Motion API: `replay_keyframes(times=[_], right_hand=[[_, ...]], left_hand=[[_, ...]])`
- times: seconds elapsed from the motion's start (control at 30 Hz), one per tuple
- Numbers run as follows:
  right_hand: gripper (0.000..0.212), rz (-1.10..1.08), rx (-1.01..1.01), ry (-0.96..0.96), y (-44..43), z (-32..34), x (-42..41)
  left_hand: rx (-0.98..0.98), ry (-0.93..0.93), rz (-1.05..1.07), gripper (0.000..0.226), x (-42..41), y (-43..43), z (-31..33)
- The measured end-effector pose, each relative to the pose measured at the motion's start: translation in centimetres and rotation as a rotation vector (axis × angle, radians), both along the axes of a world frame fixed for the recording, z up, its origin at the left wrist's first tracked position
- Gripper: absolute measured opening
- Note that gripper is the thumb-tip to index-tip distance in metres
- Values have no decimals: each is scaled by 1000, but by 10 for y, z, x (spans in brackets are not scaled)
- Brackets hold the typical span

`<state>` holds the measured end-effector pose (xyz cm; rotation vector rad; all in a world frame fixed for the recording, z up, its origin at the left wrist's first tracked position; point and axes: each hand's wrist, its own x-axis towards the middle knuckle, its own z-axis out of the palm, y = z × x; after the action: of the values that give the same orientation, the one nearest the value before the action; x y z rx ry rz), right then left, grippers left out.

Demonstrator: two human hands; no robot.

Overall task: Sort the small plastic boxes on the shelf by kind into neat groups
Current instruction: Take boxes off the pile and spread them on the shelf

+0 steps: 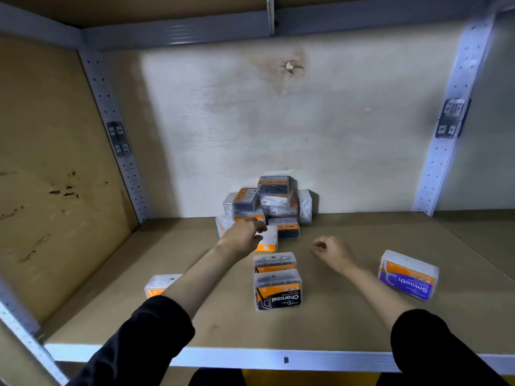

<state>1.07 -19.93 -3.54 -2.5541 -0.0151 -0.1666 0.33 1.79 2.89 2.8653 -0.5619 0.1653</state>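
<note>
A jumbled pile of small plastic boxes (274,200) leans on the back wall of the shelf. My left hand (243,235) reaches to the pile's front and grips a white and orange box (269,240). My right hand (331,252) hovers to the right with fingers loosely curled, holding nothing. Two black "Charcoal" boxes (277,289) stand one behind the other in the middle. A purple "Smooth" box (407,275) lies at the right. A white and orange box (158,284) sits at the left, partly hidden by my left forearm.
The shelf board (320,327) is brown with a metal front rail (250,358). Perforated metal uprights (117,140) stand at the back left and back right (451,121). A wooden side panel closes the left. Another shelf board runs overhead.
</note>
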Motion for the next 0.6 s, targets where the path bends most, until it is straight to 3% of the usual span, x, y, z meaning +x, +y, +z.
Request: replay_keyframes(times=[0.17, 0.37, 0.6], right_hand=[[30, 78, -26, -40, 13, 9, 31], [39, 166, -138, -41, 27, 8, 64], [44, 253, -271, -13, 40, 9, 95]], left_hand=[[23, 28, 59, 37, 37, -3, -3], [211, 138, 8, 41, 71, -7, -13], [222, 175, -57, 39, 92, -8, -20]])
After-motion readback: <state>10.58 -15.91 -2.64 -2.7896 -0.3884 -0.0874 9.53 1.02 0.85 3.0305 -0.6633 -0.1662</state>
